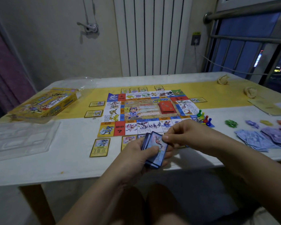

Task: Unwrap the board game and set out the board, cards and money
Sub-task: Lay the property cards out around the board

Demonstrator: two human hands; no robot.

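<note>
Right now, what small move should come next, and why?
Probably slide the top card off the blue deck and lay it by the board: the right hand pinches it, the left hand grips the deck, and other cards already line the board's edges.

Left hand (135,154) round card stack (158,146); right hand (185,135) in pinch on it

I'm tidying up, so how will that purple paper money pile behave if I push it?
The paper money pile lies loosely fanned, so a push would probably scatter it rather than move it whole. It looks like thin paper, so it likely flops when lifted and feels light.
</note>
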